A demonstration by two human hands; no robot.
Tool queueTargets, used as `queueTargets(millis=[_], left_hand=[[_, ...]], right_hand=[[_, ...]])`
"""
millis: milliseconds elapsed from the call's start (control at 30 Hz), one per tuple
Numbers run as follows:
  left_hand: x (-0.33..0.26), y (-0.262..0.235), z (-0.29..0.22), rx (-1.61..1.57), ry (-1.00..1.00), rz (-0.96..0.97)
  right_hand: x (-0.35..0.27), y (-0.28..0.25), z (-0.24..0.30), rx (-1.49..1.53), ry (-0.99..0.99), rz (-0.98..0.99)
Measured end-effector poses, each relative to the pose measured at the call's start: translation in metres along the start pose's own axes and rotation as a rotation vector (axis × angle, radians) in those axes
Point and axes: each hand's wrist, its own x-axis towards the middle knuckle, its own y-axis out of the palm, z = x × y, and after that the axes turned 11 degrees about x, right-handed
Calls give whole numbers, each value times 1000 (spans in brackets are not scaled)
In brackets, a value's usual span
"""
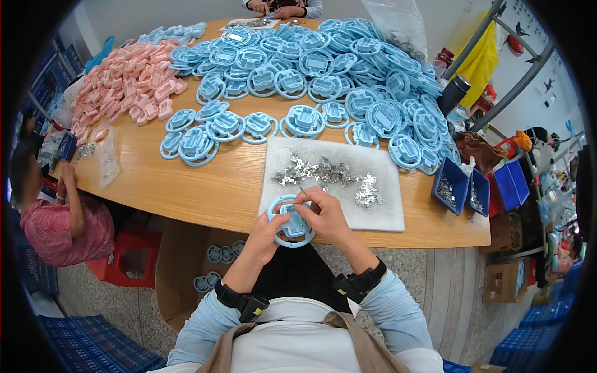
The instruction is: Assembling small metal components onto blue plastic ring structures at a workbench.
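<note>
My left hand [263,238] grips a light-blue round plastic part [294,225], a ring with a raised shape in its middle, thumb laid over its left side. Over its upper right edge, my right hand [326,214] is closed in a pinch. A thin, dark, metal-looking piece [303,191] sticks out from its fingertips; its kind is too small to tell. Just beyond both hands lies a white foam mat [382,217]. Small flat silvery metal pieces [320,171] are strewn across it, with a brighter heap [368,191] at its right.
Many like blue parts [314,62] are piled across the table [236,186]. Pink plastic parts [137,87] form a heap at left. Blue bins [452,184] with metal pieces stand at right. A cardboard box [180,273] holds blue parts below. Co-workers sit left [68,224] and opposite.
</note>
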Motion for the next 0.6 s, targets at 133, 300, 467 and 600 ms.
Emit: queueTargets(millis=[133, 300, 467, 600], left_hand=[[0, -7, -1, 10, -2, 30], [1, -5, -2, -9, -2, 38], [1, -7, -1, 10, -12, 37], [2, -8, 1, 4, -20, 15]], right_hand=[[3, 9, -1, -12, -57, -2], [2, 12, -9, -15, -56, -10], [-1, 13, -13, -237, -243, -41], [-11, 9, -4, -643, -396, 62]])
